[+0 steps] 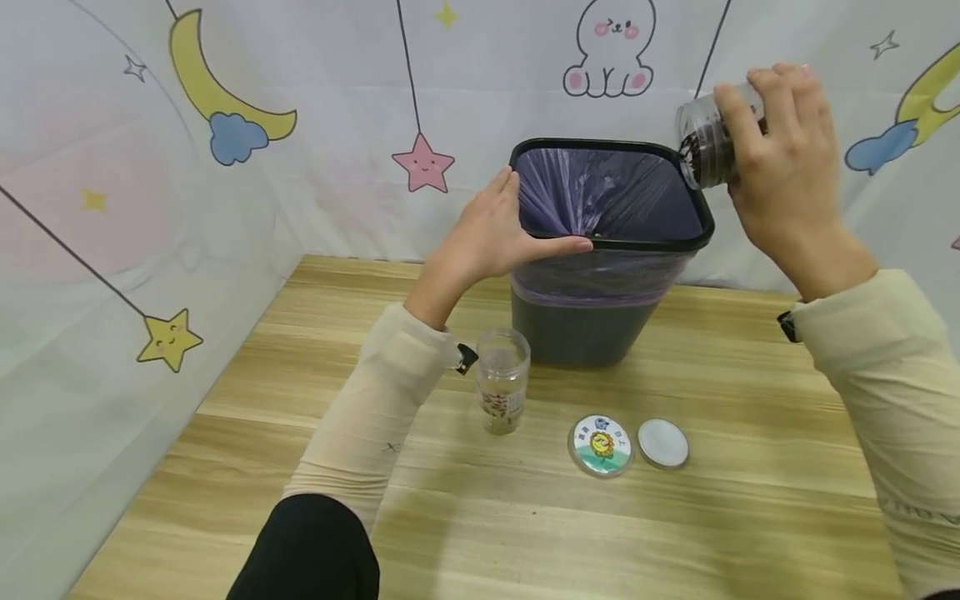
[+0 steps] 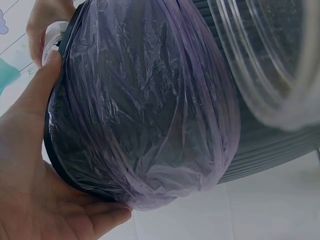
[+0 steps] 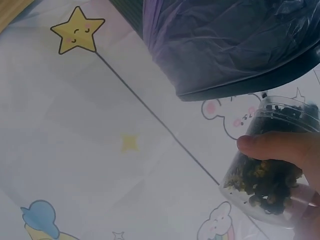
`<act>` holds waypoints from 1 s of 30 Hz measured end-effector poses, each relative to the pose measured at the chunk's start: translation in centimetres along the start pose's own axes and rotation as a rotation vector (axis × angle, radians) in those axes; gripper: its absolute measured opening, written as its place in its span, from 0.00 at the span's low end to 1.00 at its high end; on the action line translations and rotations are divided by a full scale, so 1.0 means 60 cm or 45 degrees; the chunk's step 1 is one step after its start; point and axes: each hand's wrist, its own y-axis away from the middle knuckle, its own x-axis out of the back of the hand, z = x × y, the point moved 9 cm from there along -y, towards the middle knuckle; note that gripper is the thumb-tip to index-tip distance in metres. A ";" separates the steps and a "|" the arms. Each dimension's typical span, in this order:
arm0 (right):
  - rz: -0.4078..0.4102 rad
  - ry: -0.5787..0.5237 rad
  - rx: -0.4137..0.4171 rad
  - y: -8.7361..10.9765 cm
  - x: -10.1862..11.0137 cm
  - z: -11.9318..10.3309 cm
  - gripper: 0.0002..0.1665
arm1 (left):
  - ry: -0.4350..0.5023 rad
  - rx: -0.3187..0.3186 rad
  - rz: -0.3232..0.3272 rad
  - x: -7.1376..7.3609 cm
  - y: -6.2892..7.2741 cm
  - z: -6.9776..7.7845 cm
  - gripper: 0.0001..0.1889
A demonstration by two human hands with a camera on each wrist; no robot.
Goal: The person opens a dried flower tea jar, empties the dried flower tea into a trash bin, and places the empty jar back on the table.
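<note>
At the back of the table stands a dark grey trash bin lined with a purple bag. My left hand holds its near left corner, thumb along the front rim and fingers against the left side. My right hand grips a clear jar of dark, dried bits. The jar is tipped with its mouth down at the bin's right rim, and dark bits crowd the mouth. Below my left wrist stands an uncapped clear jar, upright, with a few bits near its bottom.
Two round lids lie in front of the bin: one with a flower picture, the other plain whitish. The wood-patterned table meets a white cartoon-printed curtain at the back and left.
</note>
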 end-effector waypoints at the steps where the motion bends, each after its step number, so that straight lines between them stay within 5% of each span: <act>1: -0.004 0.000 -0.003 0.000 0.000 0.001 0.36 | 0.003 -0.001 0.001 0.000 0.000 0.000 0.74; 14: 0.113 0.000 0.018 -0.007 0.013 -0.003 0.29 | 0.011 0.000 0.006 0.000 -0.002 0.000 0.74; 27: 0.025 0.033 0.046 -0.013 0.002 -0.008 0.29 | 0.005 0.003 0.001 -0.002 -0.002 -0.002 0.74; 30: 0.072 0.026 0.058 -0.014 0.004 -0.010 0.28 | 0.009 0.002 -0.002 -0.001 -0.002 -0.001 0.74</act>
